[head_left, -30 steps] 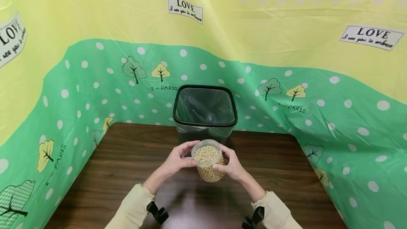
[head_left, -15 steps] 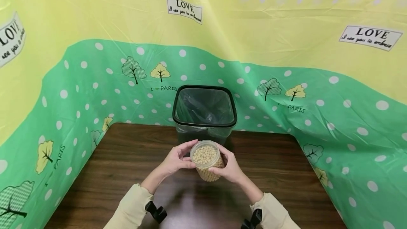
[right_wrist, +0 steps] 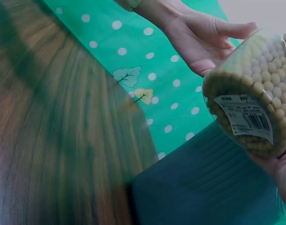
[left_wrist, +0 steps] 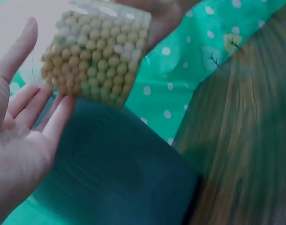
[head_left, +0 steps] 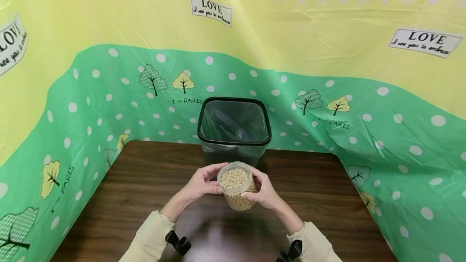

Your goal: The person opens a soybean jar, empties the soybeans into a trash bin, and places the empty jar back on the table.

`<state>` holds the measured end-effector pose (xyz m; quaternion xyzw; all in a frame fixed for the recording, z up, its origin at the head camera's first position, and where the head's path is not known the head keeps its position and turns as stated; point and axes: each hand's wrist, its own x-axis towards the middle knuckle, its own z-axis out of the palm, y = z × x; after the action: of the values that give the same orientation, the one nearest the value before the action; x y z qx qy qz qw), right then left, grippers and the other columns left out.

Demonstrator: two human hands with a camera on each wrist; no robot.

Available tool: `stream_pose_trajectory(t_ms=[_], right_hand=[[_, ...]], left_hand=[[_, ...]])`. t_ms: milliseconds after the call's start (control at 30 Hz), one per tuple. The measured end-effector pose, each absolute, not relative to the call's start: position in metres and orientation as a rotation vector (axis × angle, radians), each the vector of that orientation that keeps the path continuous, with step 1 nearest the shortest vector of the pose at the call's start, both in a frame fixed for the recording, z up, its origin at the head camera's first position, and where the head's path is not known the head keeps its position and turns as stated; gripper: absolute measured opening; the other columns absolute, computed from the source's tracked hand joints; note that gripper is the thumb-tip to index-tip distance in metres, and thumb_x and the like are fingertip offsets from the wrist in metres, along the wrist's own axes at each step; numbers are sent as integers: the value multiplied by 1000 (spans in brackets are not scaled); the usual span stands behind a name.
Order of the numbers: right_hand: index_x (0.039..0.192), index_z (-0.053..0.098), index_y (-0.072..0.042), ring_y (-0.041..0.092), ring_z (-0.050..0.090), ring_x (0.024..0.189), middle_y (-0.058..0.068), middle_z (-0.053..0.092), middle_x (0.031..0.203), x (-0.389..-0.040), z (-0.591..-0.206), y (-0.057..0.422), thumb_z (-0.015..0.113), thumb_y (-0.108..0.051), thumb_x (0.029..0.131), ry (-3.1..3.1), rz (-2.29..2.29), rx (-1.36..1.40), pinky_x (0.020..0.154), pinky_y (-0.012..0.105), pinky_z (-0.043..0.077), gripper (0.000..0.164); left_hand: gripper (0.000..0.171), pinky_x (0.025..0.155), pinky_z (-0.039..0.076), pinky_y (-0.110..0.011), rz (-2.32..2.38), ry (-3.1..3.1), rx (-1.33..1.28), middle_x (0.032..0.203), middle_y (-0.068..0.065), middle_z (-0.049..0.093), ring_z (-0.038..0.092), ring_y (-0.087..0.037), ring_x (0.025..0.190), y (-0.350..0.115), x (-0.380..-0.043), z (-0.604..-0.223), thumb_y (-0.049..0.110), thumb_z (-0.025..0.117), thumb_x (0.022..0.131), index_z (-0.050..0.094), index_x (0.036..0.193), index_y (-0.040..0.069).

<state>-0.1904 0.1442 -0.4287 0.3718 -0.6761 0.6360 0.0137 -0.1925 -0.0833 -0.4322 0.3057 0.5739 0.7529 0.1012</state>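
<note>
A clear round jar (head_left: 238,201) is filled nearly to its rim with small round tan beans (head_left: 234,178). Its open mouth faces up and toward the head camera, and it is held above the table. My right hand (head_left: 267,191) grips the jar's right side, thumb in front and fingers behind. On the other side, my left hand (head_left: 198,183) holds the jar near the rim, between thumb and fingers. The right wrist view shows a barcode label (right_wrist: 246,118) on the jar's underside. Just beyond the jar stands a dark bin (head_left: 233,151), lined with a clear bag (head_left: 233,120).
The bin's black rim (head_left: 234,142) is square with rounded corners, near the back of the brown wooden table (head_left: 153,173). A green and yellow printed cloth (head_left: 120,72) hangs behind and along both sides. Black straps (head_left: 178,242) sit at the wrists.
The jar has shifted very slightly left and toward me, with both hands still on it. The bin has stayed in place.
</note>
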Motion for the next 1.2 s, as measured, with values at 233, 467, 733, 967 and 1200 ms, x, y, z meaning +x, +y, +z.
stream_pose_trajectory(t_ms=[233,467,733,967,1200], right_hand=[[131,43,1,13,53,104,20,54,119,-190,-429,141,79,-3,64,-2175,1707,1001,86,21,44,77],[130,43,5,12,55,101,22,54,116,-191,-431,143,75,-4,69,-2193,1876,1142,84,25,46,69],[130,42,5,12,54,104,22,53,119,-189,-434,140,80,-1,62,-2182,1733,1016,85,21,45,78],[129,43,5,12,55,101,22,54,116,-185,-430,141,77,-9,70,-2161,1857,1142,84,25,46,70],[129,43,7,15,55,101,24,55,116,-176,-417,135,78,1,62,-2178,1699,934,84,21,44,76]], left_hand=[[76,84,48,-29,2310,1847,776,132,-27,42,50,-6,112,-75,-184,-433,12,77,71,37,131,-12],[79,83,49,-27,2304,1672,860,134,-26,40,51,-10,113,-82,-186,-436,13,76,73,32,132,-16],[80,86,47,-28,2347,1730,833,132,-23,44,51,-8,112,-81,-185,-435,17,77,72,34,129,-17],[81,83,49,-28,2256,1663,918,132,-15,47,51,-10,112,-85,-185,-435,20,76,73,33,132,-15],[72,80,50,-32,2395,1858,758,128,-32,43,55,-10,106,-73,-173,-428,10,78,69,41,128,-11]])
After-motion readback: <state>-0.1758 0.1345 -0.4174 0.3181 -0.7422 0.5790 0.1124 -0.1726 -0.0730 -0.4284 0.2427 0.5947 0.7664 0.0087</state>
